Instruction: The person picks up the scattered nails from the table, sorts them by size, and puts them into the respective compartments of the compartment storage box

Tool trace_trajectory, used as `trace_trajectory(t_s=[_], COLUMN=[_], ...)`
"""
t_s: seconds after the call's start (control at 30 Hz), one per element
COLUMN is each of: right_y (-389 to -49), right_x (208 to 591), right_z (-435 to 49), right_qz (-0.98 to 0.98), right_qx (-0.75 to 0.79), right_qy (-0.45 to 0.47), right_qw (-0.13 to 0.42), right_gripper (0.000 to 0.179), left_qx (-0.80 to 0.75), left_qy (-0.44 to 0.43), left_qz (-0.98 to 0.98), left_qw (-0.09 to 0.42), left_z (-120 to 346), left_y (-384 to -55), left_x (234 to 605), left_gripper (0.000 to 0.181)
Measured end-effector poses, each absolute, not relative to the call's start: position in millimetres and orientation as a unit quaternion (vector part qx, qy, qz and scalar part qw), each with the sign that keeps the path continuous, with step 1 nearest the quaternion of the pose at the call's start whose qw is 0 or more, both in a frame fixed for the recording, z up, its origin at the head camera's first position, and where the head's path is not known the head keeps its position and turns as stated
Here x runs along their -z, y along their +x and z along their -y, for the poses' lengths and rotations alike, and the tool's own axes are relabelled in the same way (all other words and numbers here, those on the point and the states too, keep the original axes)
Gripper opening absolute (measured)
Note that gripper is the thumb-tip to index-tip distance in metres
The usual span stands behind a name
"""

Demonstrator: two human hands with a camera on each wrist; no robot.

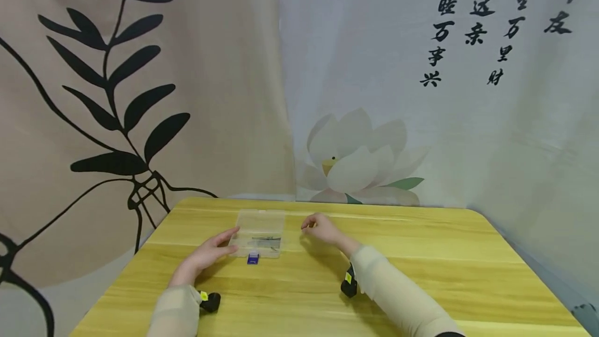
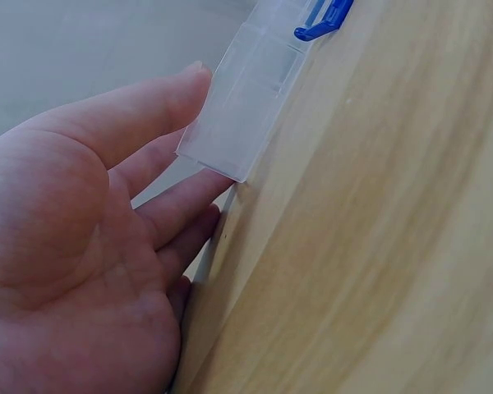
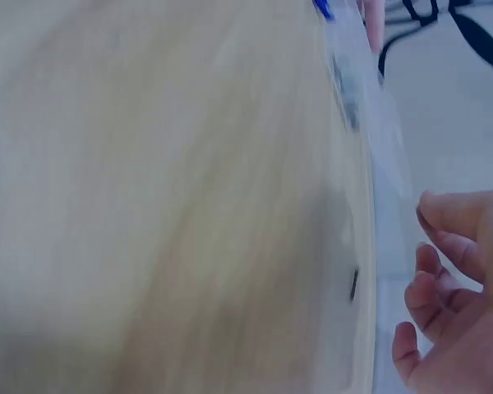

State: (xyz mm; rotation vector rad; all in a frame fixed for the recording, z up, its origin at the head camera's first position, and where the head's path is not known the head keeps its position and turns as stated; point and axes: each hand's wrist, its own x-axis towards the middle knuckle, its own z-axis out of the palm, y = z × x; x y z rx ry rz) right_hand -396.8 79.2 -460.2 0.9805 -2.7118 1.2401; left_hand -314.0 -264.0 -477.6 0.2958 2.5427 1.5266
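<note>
A clear plastic case [image 1: 269, 222] lies on the table with its lid raised at the back and a blue latch [image 1: 253, 259] at the front. Inside are several thin dark pieces [image 1: 267, 238], too small to identify. At the case's left end, my left hand [image 1: 206, 255] rests its extended thumb and fingers against the edge, around the corner of the transparent end [image 2: 238, 123]. To the right of the case, my right hand [image 1: 323, 229] hovers with loosely bent fingers, nothing visible between them. A small dark sliver [image 3: 354, 284] shows apart from its fingertips in the right wrist view.
The yellow wood-grain table [image 1: 421, 254] extends to both sides, its back edge close behind the case. A printed cloth [image 1: 234, 92] with plant designs and writing hangs behind it. Small black cameras [image 1: 211, 302] are strapped at both wrists.
</note>
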Motion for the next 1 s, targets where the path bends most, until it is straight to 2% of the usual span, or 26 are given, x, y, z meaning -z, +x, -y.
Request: trace_trajectory(t_s=[0.37,0.77,1.0], right_y=[-412.2,-413.6,-411.4], right_x=[473.7,477.9,472.9], right_z=[-110.0,-113.1,-114.1], right_qz=[0.882,0.881,0.891], right_qx=[-0.413,-0.408,-0.384], right_qy=[0.226,0.225,0.223], right_qw=[-0.019,-0.084,-0.091], right_gripper=[0.009,0.012,0.008], left_qx=[-0.507,-0.512,-0.518], left_qy=[0.093,0.086,0.093], left_qz=[-0.853,-0.850,-0.847], left_qw=[0.082,0.084,0.080], left_z=[264.1,264.6,265.0], left_y=[-313.9,-314.6,-316.9], left_x=[478.2,478.9,480.6], left_gripper=[0.065,0.065,0.065])
